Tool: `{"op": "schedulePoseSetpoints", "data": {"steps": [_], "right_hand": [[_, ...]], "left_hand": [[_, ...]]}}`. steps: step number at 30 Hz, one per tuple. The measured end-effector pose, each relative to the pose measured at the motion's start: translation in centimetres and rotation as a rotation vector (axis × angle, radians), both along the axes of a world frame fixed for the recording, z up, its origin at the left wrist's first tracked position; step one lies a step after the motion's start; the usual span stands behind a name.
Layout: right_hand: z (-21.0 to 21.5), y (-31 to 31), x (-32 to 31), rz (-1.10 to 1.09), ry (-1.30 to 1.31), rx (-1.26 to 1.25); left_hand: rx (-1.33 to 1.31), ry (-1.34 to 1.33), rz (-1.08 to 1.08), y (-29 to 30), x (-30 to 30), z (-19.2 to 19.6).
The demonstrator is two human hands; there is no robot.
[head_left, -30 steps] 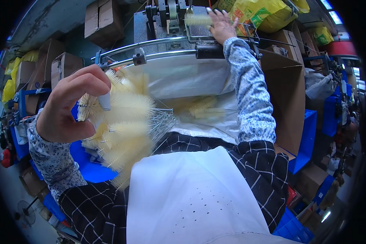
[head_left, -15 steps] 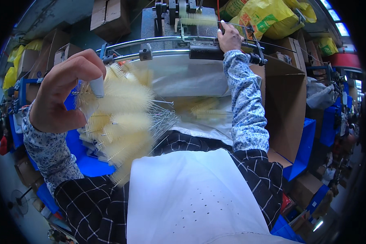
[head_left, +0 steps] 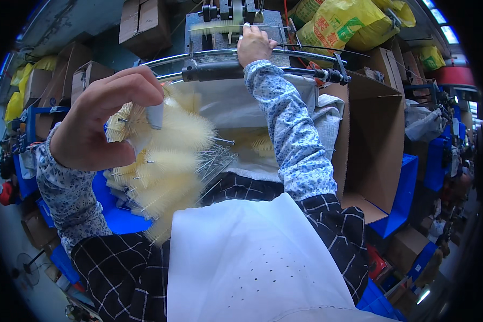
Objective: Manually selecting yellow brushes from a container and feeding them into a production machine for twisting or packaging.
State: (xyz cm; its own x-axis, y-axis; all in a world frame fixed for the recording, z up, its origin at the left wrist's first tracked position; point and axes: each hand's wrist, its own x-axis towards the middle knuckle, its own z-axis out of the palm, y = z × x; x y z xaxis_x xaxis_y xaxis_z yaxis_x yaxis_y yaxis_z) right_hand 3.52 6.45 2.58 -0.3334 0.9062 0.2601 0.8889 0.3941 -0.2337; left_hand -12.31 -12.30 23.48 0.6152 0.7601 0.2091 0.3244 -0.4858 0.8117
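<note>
Machine bed [head_left: 199, 44]: right hand [head_left: 255, 45], grip unclear, shifted left, brush [head_left: 212, 27] apparently nearly past wheel [head_left: 237, 11]; left hand [head_left: 85, 130], thumb apart, by brushes [head_left: 173, 166].

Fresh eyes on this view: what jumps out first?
Probably the heap of cream-coloured brushes, left of centre, with the curled left hand beside it. Next, the large white panel at bottom centre, then the right hand by the metal rails at top centre.
</note>
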Motion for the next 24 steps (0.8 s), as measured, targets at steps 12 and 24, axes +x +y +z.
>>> {"op": "schedulePoseSetpoints", "data": {"steps": [12,24], "right_hand": [[-2.6,7.6,12.9,0.043,0.078,0.042],[2.0,12.1,19.6,0.244,-0.389,0.021]], "left_hand": [[-0.090,-0.057,0.073,-1.4,-2.5,-1.2],[-0.148,-0.057,0.043,0.0,-1.0,-2.7]]}}
